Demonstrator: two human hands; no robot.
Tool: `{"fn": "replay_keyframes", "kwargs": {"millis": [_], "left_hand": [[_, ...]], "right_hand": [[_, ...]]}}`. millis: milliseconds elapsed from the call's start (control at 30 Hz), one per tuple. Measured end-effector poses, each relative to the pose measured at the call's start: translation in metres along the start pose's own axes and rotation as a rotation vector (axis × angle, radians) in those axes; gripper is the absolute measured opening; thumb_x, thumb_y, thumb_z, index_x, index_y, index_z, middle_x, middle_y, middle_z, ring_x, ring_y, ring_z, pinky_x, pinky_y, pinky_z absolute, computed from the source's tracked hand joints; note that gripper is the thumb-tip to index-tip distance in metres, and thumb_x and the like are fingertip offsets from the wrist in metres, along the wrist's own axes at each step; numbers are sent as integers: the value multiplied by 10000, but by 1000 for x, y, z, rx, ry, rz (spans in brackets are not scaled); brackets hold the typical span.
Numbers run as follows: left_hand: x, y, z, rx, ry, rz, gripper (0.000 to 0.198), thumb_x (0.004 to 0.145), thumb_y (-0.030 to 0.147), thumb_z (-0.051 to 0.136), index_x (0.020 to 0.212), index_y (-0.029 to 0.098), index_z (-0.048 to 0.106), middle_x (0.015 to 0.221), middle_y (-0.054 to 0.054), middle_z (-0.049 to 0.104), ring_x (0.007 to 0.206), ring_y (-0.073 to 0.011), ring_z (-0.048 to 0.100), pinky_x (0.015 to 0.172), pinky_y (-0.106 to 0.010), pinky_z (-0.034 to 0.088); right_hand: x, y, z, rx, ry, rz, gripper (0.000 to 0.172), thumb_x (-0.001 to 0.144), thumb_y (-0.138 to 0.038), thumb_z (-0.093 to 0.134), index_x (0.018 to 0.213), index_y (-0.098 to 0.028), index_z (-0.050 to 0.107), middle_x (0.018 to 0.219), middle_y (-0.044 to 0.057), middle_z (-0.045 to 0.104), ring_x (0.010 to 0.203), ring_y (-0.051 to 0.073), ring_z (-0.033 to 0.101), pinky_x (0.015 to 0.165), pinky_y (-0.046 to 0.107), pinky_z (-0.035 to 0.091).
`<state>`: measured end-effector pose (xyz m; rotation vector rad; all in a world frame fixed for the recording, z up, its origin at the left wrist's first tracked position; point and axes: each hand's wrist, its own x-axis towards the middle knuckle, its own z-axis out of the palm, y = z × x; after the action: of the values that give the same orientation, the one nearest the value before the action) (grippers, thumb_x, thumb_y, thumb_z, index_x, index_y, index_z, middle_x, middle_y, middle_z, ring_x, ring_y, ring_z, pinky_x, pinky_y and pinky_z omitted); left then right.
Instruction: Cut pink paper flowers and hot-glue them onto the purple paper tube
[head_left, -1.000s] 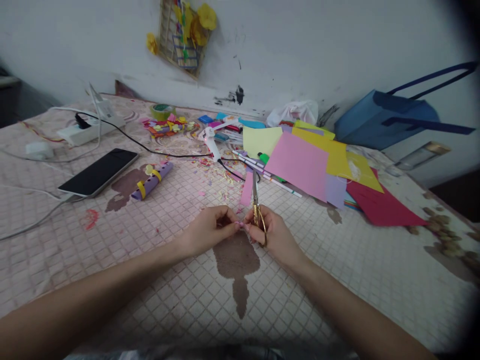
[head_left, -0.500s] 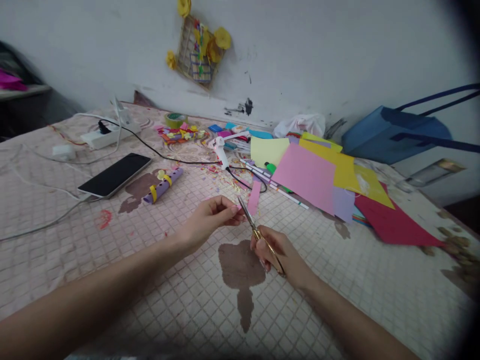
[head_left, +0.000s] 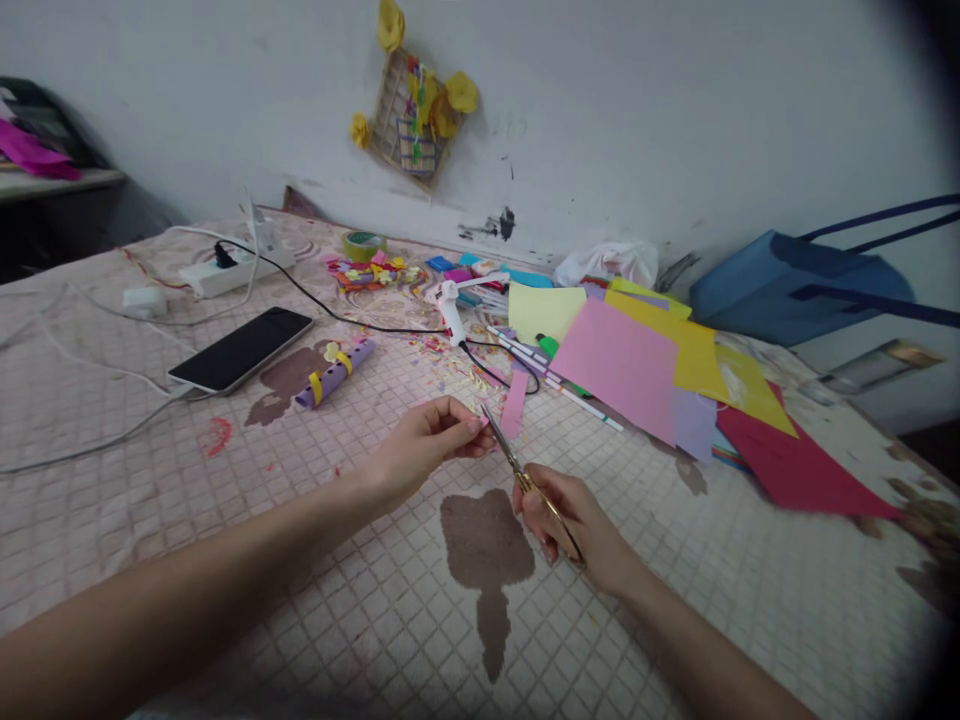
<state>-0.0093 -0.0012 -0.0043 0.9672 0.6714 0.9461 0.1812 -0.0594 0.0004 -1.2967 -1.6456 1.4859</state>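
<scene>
My left hand (head_left: 424,447) is raised above the quilted pink tabletop, its thumb and fingertips pinched together. Any scrap between them is too small to tell. My right hand (head_left: 570,517) grips gold-handled scissors (head_left: 523,473), with the narrow blades pointing up and left toward my left fingertips, not touching them. Just beyond the blades, a pink paper strip (head_left: 514,403) lies on the tabletop among fine paper shreds (head_left: 457,370).
Loose coloured paper sheets (head_left: 622,360) and markers are piled to the right. A white glue gun (head_left: 451,310) with a black cord stands ahead. A black phone (head_left: 240,350), a power strip (head_left: 225,278), a purple foam roll (head_left: 334,373) and a blue bag (head_left: 795,290) surround them.
My hands have drawn apart, and the scissors have moved down and right from my left fingertips. The whole scene has shifted in view as my head turned.
</scene>
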Motion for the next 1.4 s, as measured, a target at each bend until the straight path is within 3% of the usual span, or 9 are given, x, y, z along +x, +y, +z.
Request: {"fn": "replay_keyframes", "kwargs": {"millis": [1167, 1400], "left_hand": [[0, -1, -1, 17, -18, 12, 138, 795, 234, 608, 770, 124, 529, 776, -29, 641, 731, -102, 598, 746, -265, 465], [-4, 1, 7, -20, 41, -43, 153, 759, 235, 640, 754, 126, 532, 784, -27, 628, 721, -102, 586, 701, -246, 452]], "right_hand": [[0, 2, -4, -78, 36, 30, 378, 801, -528, 500, 645, -189, 437, 466, -70, 381, 364, 60, 337, 352, 179, 288], [4, 3, 4, 105, 108, -9, 347, 813, -526, 481, 752, -184, 474, 521, -61, 433, 384, 64, 377, 371, 187, 278]]}}
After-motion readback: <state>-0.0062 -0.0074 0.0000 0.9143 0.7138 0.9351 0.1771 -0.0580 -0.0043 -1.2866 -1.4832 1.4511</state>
